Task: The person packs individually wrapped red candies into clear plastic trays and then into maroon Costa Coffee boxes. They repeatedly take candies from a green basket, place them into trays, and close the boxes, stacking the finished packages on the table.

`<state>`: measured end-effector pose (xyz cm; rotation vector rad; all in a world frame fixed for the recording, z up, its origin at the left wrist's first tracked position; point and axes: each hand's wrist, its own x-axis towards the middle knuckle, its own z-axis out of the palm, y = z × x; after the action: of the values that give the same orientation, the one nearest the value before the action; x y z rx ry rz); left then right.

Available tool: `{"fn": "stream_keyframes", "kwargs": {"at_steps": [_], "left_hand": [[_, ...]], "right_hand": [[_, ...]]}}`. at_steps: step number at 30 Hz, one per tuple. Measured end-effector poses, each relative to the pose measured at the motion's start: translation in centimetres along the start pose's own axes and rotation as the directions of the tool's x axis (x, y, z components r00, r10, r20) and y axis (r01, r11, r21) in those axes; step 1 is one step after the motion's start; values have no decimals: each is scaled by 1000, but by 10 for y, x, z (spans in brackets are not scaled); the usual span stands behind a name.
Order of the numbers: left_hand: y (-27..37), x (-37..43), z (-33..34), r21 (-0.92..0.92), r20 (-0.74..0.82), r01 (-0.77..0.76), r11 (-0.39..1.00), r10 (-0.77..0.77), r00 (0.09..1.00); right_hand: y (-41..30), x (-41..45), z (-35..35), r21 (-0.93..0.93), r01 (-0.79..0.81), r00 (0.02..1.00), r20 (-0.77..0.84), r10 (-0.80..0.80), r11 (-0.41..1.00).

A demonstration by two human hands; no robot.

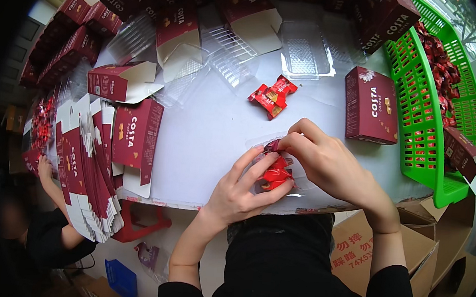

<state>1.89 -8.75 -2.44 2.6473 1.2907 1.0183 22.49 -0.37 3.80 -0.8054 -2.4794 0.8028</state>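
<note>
A clear plastic tray (300, 189) lies near the table's front edge with several wrapped sweets in it. My left hand (242, 192) curls over the red wrapped sweets (276, 174) there, its fingers spread across them and holding them down. At the tray's far end, my right hand (327, 161) pinches a dark red wrapped sweet (271, 145) between thumb and fingers. Both hands partly hide the tray and what it holds. Beyond them, loose red wrapped sweets (274, 96) lie together on the white tabletop (195, 144).
A closed Costa box (372, 105) stands beside a green basket (421, 123) of wrapped sweets. Empty clear trays (307, 54) and open boxes (180, 35) lie farther back. Flattened cartons (90, 164) are stacked left, near another person's hand (45, 167). Cardboard boxes (404, 246) stand below right.
</note>
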Motion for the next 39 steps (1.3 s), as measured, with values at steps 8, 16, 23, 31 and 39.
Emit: {"fn": "stream_keyframes", "kwargs": {"at_steps": [8, 16, 23, 31, 39], "left_hand": [[-2, 7, -3, -30, 15, -3, 1000, 3, 1000], [-2, 6, -3, -58, 30, 6, 998, -4, 1000], [0, 8, -2, -89, 27, -1, 996, 3, 1000], [-3, 5, -5, -78, 19, 10, 997, -8, 1000], [-1, 7, -7, -70, -16, 23, 997, -24, 1000]], "right_hand": [[-11, -5, -11, -184, 22, 1000, -11, -24, 983], [-59, -67, -97, -417, -296, 866, -497, 57, 859], [50, -110, -221, -515, -677, 735, -457, 500, 525], [196, -110, -208, -489, -843, 344, -172, 923, 224], [210, -119, -195, 116, -901, 376, -276, 885, 419]]}}
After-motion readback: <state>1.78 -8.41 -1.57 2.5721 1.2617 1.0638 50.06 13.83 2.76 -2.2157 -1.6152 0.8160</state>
